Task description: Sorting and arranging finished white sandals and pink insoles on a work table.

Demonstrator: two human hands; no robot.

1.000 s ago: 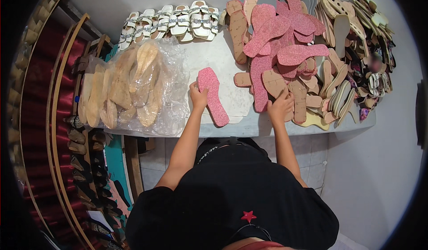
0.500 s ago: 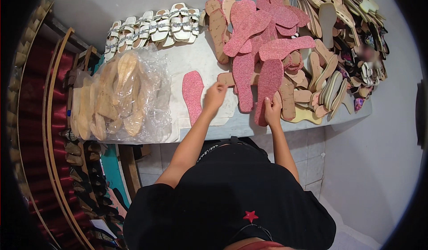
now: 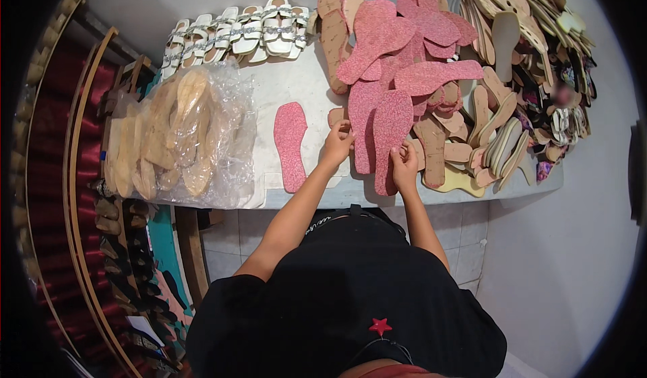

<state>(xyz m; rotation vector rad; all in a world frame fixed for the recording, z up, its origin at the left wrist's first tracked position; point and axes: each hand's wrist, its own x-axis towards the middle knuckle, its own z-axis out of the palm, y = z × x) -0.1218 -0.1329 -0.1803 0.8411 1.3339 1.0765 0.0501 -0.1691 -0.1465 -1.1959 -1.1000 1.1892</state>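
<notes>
A pink speckled insole (image 3: 393,138) stands in front of the heap, held at its lower right edge by my right hand (image 3: 405,166), thumb and fingers closed on it. My left hand (image 3: 336,145) is beside the heap, fingers bent but apart, with nothing visible in it. Just beyond its fingertips, the end of a brown insole (image 3: 335,115) shows; the rest is hidden. Left of that hand, a single pink insole (image 3: 290,147) lies flat on the table (image 3: 269,88). Behind the held piece, more pink insoles (image 3: 377,37) overlap in a loose heap.
White sandals (image 3: 247,31) line the table's back left. A clear plastic bag (image 3: 232,135) of beige sole shapes sits in front of them. Brown and beige insoles (image 3: 497,111) crowd the right side, beside patterned footwear (image 3: 573,118). A shoe rack (image 3: 125,256) stands at lower left.
My right hand has moved slightly left with the pink insole. My left hand has moved right, closer to the held piece, and now covers more of the brown insole. The view has shifted slightly.
</notes>
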